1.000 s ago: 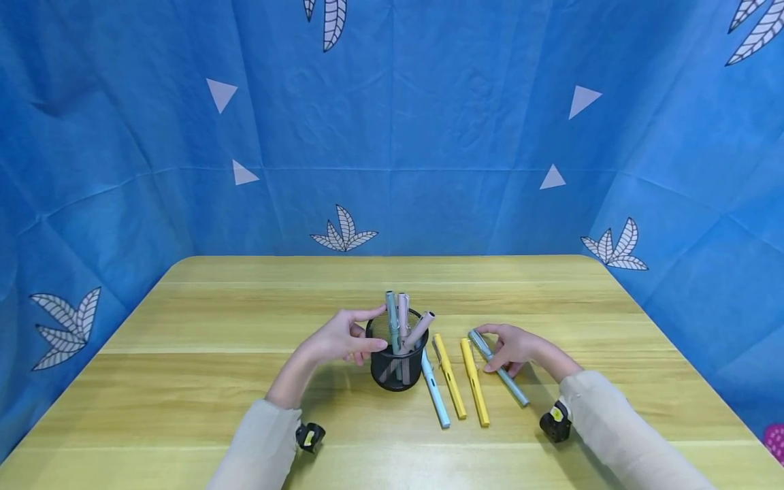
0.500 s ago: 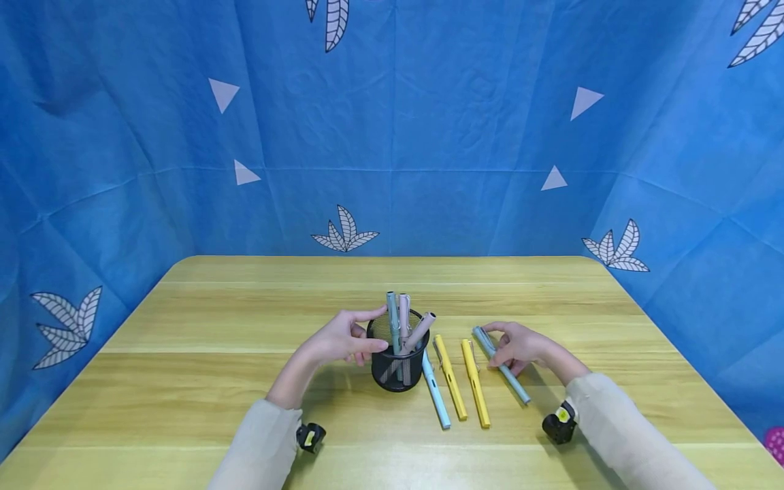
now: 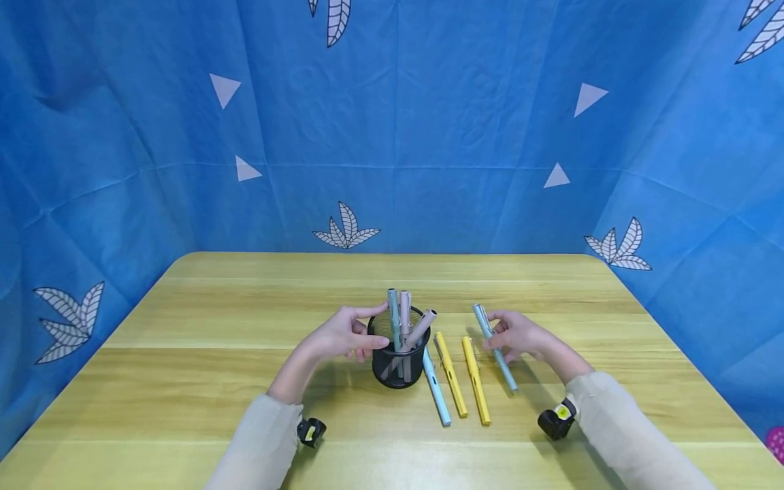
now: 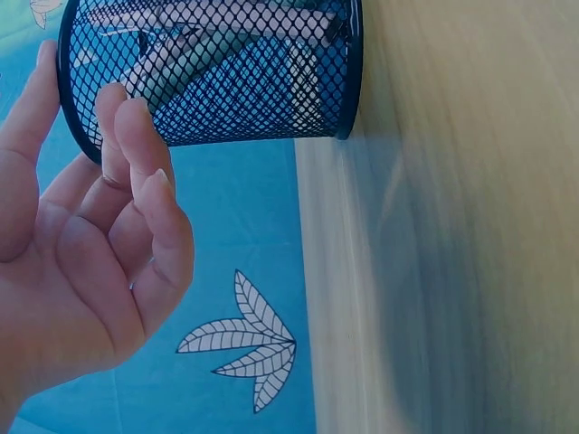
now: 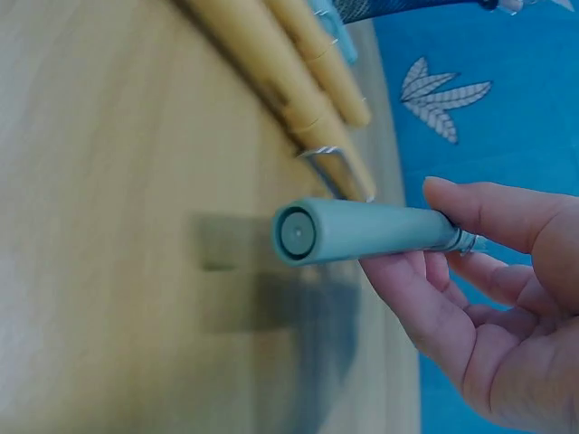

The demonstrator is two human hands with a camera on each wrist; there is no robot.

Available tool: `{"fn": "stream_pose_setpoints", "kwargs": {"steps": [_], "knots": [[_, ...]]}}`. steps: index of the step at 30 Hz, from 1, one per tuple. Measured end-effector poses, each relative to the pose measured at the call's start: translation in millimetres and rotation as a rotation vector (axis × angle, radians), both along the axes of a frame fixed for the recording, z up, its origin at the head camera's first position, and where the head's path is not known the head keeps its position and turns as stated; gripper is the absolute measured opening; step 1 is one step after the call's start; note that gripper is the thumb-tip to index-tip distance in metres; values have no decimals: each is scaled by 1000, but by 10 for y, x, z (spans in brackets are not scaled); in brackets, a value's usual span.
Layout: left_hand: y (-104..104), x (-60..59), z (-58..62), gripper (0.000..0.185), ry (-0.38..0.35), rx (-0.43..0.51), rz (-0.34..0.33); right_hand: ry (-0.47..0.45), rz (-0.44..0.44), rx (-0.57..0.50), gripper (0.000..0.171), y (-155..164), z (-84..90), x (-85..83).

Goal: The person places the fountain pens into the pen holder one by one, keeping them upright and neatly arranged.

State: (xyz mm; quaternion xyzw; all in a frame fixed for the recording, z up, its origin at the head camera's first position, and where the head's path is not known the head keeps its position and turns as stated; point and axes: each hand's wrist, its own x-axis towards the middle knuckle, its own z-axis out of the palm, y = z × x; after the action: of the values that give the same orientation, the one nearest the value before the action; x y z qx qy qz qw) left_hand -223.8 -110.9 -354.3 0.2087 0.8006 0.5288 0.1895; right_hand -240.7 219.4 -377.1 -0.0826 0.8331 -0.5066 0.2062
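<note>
At mid-table stands a black mesh pen holder (image 3: 398,373), upright, containing a grey-green pen (image 3: 393,314) and two pale lilac pens (image 3: 421,329). My left hand (image 3: 335,335) grips the holder's left side, thumb and index finger at the rim; the left wrist view shows the other fingers curled beside the mesh (image 4: 226,99). My right hand (image 3: 523,337) pinches a blue-green pen (image 3: 503,371) between thumb and fingers. In the right wrist view this pen (image 5: 371,231) is raised off the table, its round end towards the camera, its clip end partly behind the fingers.
Between the holder and the right hand, a light blue pen (image 3: 437,395) and two yellow pens (image 3: 453,381) lie side by side on the wooden table (image 3: 245,292). The light blue one reaches close to the holder's base. A blue patterned cloth (image 3: 392,122) hangs behind the table.
The right hand has lifted the blue-green pen off the table, shifting it slightly left and away from the body. The left hand stays at the pen holder.
</note>
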Motion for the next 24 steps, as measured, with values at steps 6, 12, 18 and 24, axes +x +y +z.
{"fn": "stream_pose_setpoints", "kwargs": {"steps": [6, 12, 18, 24], "knots": [[9, -4, 20, 66, 65, -45, 29, 32, -33, -37, 52, -47, 131, 16], [19, 3, 40, 66, 78, -47, 50, 52, -63, -94, 61, -58, 246, 63], [34, 14, 71, 66, 66, -71, 87, 95, -92, -258, 81, -93, 341, 93], [44, 6, 74, 65, 103, -82, 70, 154, -115, -338, 79, -161, 404, 116]]}}
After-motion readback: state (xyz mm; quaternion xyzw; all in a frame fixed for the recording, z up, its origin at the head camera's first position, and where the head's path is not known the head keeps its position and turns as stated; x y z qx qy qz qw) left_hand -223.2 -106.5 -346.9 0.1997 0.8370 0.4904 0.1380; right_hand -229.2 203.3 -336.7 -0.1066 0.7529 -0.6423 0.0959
